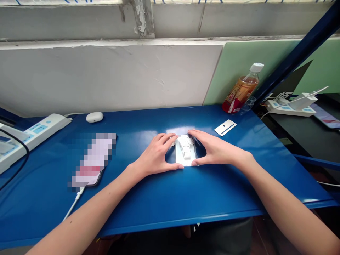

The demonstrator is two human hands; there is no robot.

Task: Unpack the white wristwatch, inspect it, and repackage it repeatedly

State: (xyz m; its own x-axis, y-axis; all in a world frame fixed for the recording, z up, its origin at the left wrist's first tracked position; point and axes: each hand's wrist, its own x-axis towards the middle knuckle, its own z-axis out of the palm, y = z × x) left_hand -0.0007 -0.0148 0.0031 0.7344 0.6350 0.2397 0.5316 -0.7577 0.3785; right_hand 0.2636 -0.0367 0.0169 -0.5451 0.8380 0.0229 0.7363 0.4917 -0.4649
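A small clear plastic packet [181,161] lies on the blue desk, with a white item [187,150] inside that looks like a coiled cable on a pale card. My left hand [156,152] curves around its left side, fingertips at the far corner and thumb at the near corner. Mirroring it, my right hand [214,147] holds the right side, its fingers on the far edge and thumb on the near edge. Both palms stay off the packet, with gaps between them and its sides.
To the left, a blurred-out phone [92,163] is plugged into a white cable [73,205]. Behind it are a white earbud case [95,117] and a power strip [37,132]. At right sit a white card [225,127] and a drink bottle [243,90] near a blue post [294,53].
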